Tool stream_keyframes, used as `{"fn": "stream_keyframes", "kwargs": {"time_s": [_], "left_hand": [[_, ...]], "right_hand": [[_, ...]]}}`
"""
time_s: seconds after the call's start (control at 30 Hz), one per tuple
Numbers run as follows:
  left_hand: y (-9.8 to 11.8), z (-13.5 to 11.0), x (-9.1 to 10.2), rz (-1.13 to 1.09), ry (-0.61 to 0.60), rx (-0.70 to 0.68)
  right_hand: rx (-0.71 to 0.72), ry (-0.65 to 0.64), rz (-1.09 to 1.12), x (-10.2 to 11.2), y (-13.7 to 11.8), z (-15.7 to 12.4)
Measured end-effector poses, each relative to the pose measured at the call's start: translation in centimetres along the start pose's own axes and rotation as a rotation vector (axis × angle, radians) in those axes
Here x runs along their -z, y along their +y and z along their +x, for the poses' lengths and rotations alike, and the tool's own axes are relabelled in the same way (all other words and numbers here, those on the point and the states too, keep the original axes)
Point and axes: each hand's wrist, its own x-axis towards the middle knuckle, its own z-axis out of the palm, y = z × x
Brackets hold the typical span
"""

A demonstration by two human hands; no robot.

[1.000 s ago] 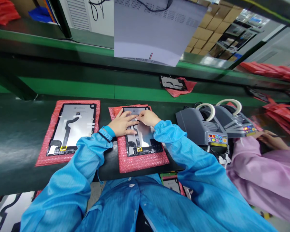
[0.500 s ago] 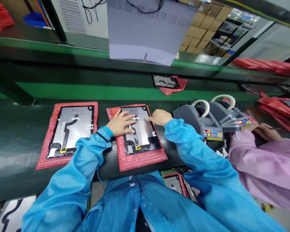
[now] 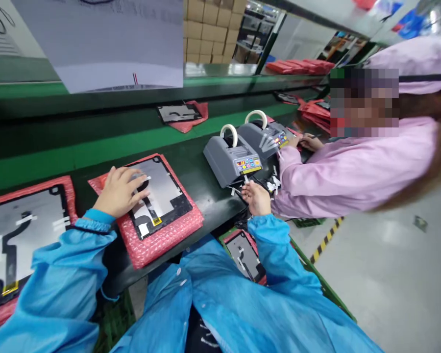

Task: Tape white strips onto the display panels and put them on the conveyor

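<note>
Your left hand point(image 3: 119, 190) is pressing a glossy, metallic-looking panel point(image 3: 161, 189) that's lying on bumpy red bubble wrap point(image 3: 165, 240). Your right hand point(image 3: 256, 197) is reaching by the matt grey plastic dispenser point(image 3: 230, 159), and the dark belt point(image 3: 202, 189) is shining smooth.

Left hand point(image 3: 119, 191) lies flat, fingers spread; right hand point(image 3: 256, 197) reaches out, loosely open.

Co-worker in pink smock point(image 3: 356, 171), cardboard boxes point(image 3: 213, 19), hanging sheet point(image 3: 106, 39) at back.

bright even overhead light, soft shadows, glare on the glossy green belt point(image 3: 40, 162) — wide-angle bending and blur at edges
</note>
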Motion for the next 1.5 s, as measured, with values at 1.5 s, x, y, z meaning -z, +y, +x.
{"fn": "stream_keyframes", "kwargs": {"time_s": [1.5], "left_hand": [[8.9, 4.1, 1.0, -0.646, -0.03, 0.353]], "right_hand": [[0.137, -0.804, -0.169, -12.8, -1.3, -3.2]]}}
